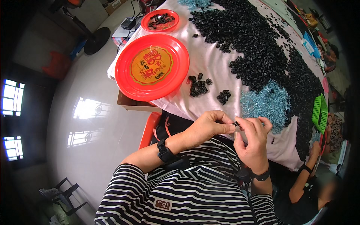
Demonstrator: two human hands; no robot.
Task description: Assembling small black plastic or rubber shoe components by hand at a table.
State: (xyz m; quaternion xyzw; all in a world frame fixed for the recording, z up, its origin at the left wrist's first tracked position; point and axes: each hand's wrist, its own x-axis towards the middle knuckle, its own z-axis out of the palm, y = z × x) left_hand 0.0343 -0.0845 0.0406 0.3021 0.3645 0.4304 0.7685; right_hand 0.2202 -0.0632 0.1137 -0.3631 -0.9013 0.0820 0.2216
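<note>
My left hand [214, 125] and my right hand [253, 137] meet in front of my striped shirt, at the near edge of the cloth-covered table. Between their fingertips is a small black plastic part [235, 123], mostly covered by the fingers. My left thumb and forefinger pinch it from one side, and my right fingers close on it from the other. Just beyond lie a small cluster of black parts [224, 96] and a looser group of larger black cylinders [198, 86]. A heap of light-blue springy-looking pieces [265, 104] sits past my right hand.
A big red plate [122, 71] and a smaller red dish [175, 20] with black pieces stand at the left. Black parts [240, 30] spread widely over the pink cloth [219, 60]. A green basket [320, 112] and another person's arm [309, 165] are at the right.
</note>
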